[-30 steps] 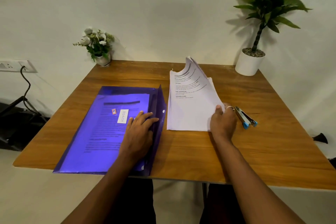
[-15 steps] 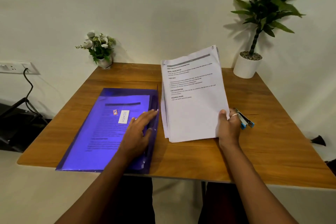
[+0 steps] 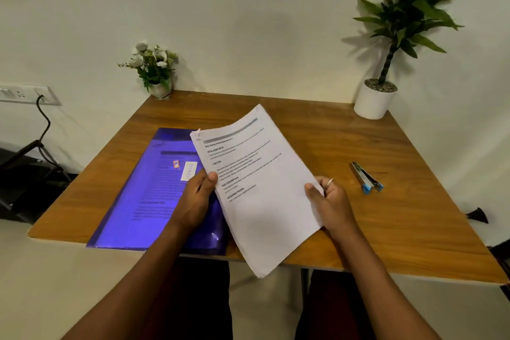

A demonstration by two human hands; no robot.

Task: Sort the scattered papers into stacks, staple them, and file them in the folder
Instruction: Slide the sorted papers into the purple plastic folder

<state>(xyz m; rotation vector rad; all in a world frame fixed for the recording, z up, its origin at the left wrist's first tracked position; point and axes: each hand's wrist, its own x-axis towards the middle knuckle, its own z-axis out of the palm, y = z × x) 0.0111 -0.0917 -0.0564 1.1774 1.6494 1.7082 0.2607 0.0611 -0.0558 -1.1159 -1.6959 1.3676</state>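
A stack of white printed papers (image 3: 259, 190) is held above the table, tilted with its top leaning left. My left hand (image 3: 197, 196) grips its left edge, thumb on the front page. My right hand (image 3: 332, 201) grips its right edge, a ring on one finger. Beneath and to the left lies a translucent purple folder (image 3: 154, 190) on the table, with a printed sheet and a white label showing through it. The folder's right part is hidden behind the papers and my left hand. A blue and silver stapler (image 3: 367, 178) lies on the table to the right of my right hand.
The wooden table (image 3: 386, 229) stands against a white wall. A small white flower pot (image 3: 157, 72) sits at its back left corner and a tall potted plant (image 3: 376, 99) at the back right. A wall socket with a black cable (image 3: 41, 107) is at the left.
The papers came off the table and swung left, tilted over the folder's edge. My left hand left the folder and took the stack's left edge. My right hand kept its grip.
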